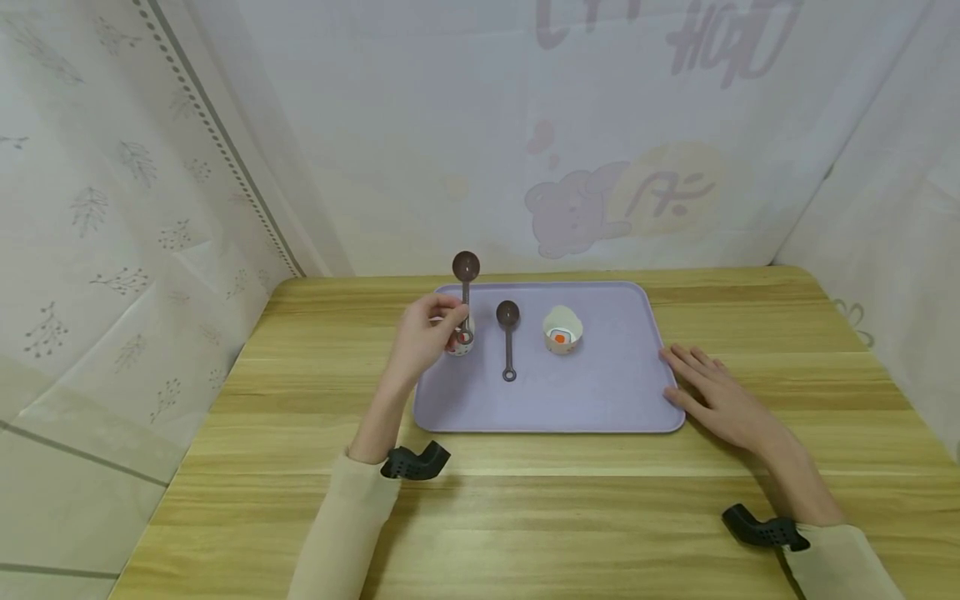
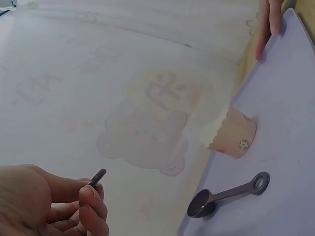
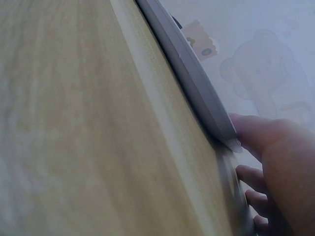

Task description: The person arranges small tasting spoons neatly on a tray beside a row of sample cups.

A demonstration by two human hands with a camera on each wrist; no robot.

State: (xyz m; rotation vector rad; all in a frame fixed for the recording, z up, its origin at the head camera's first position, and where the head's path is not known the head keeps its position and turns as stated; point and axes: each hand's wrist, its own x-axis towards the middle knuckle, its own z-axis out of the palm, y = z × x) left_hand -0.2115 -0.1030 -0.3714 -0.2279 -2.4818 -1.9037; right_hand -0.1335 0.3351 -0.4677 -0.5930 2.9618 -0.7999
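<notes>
My left hand pinches the handle of a dark brown measuring spoon, its bowl pointing up and away, over the left part of the lilac tray. In the left wrist view only the handle's end shows between thumb and fingers. Partly hidden behind that hand is a paper baking cup. A second brown measuring spoon lies on the tray; right of it stands another paper baking cup with an orange and white shape inside. My right hand touches the tray's right edge, fingers extended.
The tray lies on a wood-grain table. Behind the table hangs a pale cloth printed with a bear, and patterned cloth hangs at the left. A black wrist mount sits on each forearm.
</notes>
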